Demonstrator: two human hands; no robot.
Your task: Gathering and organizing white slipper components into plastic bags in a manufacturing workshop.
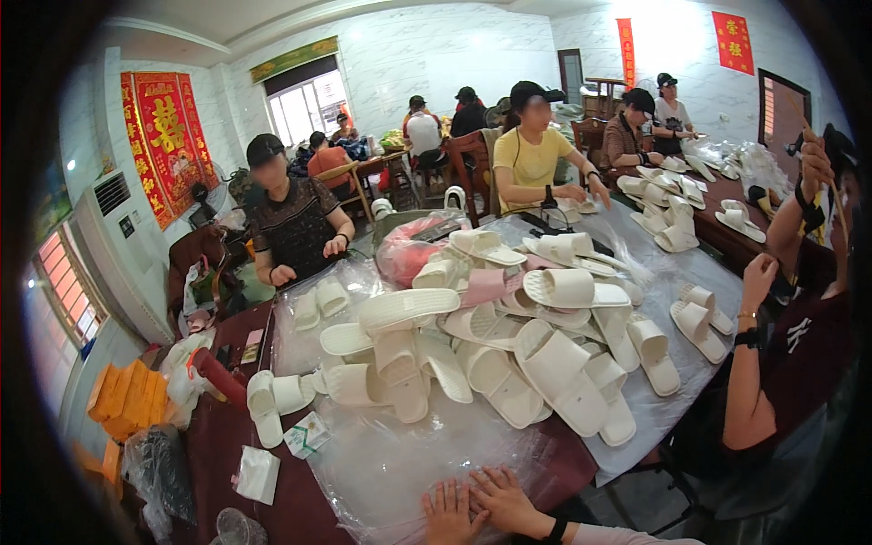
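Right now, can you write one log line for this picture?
left hand: open, on clear plastic | right hand: open, on clear plastic | ahead: pile of mostly white slippers

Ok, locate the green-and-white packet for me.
In the head view, the green-and-white packet lies left of centre, at the left edge of the clear plastic sheeting, just below two white slides.

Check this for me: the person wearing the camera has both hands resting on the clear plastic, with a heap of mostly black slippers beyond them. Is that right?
Not quite: the slippers are mostly white, as the head view shows. The left hand and right hand do rest on the clear plastic, with the heap beyond them.
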